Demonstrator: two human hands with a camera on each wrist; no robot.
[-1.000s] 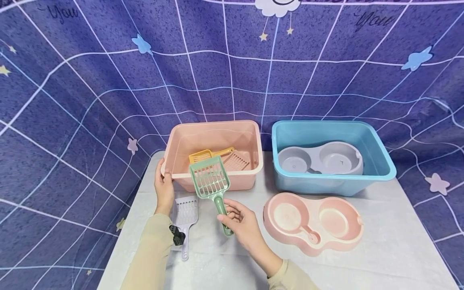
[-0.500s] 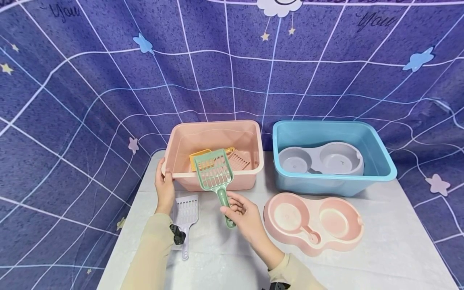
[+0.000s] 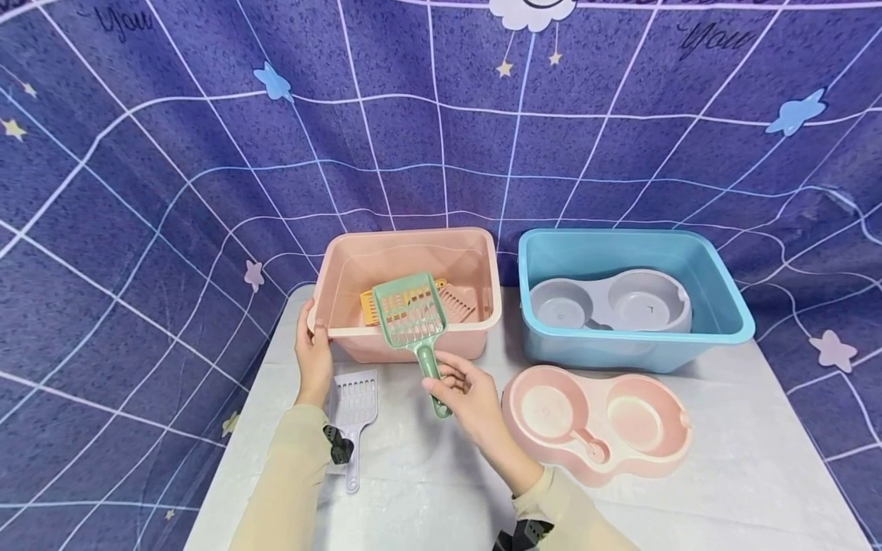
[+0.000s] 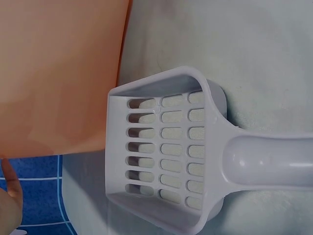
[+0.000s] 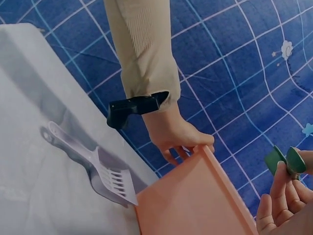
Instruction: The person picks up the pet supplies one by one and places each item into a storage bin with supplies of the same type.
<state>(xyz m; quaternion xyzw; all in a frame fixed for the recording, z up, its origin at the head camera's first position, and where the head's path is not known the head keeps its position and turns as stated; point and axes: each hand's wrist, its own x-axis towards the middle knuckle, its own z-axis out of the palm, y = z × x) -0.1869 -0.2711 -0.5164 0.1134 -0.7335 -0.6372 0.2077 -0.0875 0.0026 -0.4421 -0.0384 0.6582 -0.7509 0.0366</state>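
Note:
At the left front corner of the pink bin (image 3: 413, 264), my left hand (image 3: 314, 361) grips the rim, also visible in the right wrist view. My right hand (image 3: 472, 399) pinches a green litter scoop (image 3: 424, 353) by its handle, slotted head up. That head overlaps the bin's front rim in the head view; contact cannot be told. Inside the bin lie a yellow scoop (image 3: 369, 308), partly hidden behind the green one, and a pink slotted scoop (image 3: 456, 304). A pale purple litter scoop (image 4: 217, 156) lies on the table by my left forearm, its head near the bin.
Right of the pink bin stands a blue bin (image 3: 606, 350) holding a grey double bowl (image 3: 599, 291). A pink double bowl (image 3: 594, 417) lies in front of it on the white table (image 3: 413, 513). A blue-purple curtain (image 3: 441, 138) hangs behind and at the sides.
My right hand has moved the green scoop slightly up and to the right, so its head covers more of the pink bin's interior. The left hand keeps its place on the rim.

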